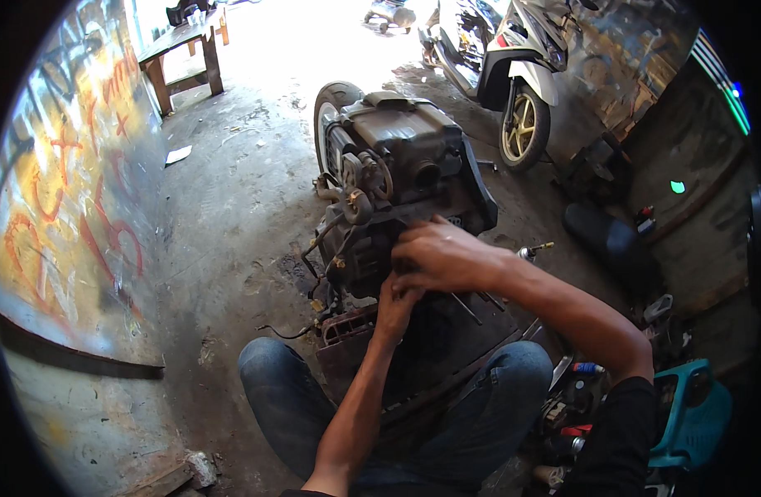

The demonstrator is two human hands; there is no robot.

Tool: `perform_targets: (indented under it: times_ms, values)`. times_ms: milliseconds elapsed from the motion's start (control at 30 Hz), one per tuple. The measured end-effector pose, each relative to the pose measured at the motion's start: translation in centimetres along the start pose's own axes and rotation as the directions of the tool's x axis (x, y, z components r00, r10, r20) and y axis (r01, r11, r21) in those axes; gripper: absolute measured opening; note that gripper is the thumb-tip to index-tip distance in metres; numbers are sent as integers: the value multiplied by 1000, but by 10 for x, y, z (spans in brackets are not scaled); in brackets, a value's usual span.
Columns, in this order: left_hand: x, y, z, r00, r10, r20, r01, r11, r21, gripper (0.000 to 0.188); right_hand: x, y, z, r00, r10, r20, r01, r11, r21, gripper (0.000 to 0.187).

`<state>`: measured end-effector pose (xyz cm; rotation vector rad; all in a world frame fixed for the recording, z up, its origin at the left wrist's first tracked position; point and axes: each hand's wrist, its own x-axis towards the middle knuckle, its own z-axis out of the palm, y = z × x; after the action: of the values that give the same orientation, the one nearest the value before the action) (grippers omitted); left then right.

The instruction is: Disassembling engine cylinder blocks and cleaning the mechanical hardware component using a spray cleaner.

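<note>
A scooter engine unit [372, 248] with its wheel [335, 101] attached stands on the floor in front of my knees. On top of it sits a dusty dark box-shaped housing [409, 128] with a round opening. My right hand [438, 257] reaches in from the right and is closed, fingers curled down against the engine's near side. Just below it, my left hand [394, 305] comes up from the lower edge, its fingers drawn together and partly covered by the right hand. Whatever is between the fingers is hidden. A bent hose [358, 207] runs along the engine's left.
Behind at the right stands a white scooter [529, 74]. A black seat [608, 240] lies on the floor, and a teal plastic case [691, 414] is beside my right arm among scattered tools. A painted wall [74, 190] bounds the left; a wooden table [181, 45] stands farther back.
</note>
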<state>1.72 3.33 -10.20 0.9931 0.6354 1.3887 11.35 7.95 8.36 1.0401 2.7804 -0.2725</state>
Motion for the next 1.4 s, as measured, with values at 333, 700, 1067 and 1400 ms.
perform_targets:
  times_ms: [333,700,1067,1400]
  values:
    - [3,23,11,996,-88,-34,89,995,36,51,-142,49,39,211,799,-563,-85,589,804,21]
    - [3,20,19,995,18,-93,-6,992,129,46,-84,43,150,529,665,-527,-33,637,770,26]
    - [4,8,13,996,46,-81,-32,986,166,45,-81,55,148,529,676,-513,-114,656,746,17]
    - [7,4,13,995,86,-57,-79,989,125,45,-92,65,93,748,658,-86,-254,404,879,28]
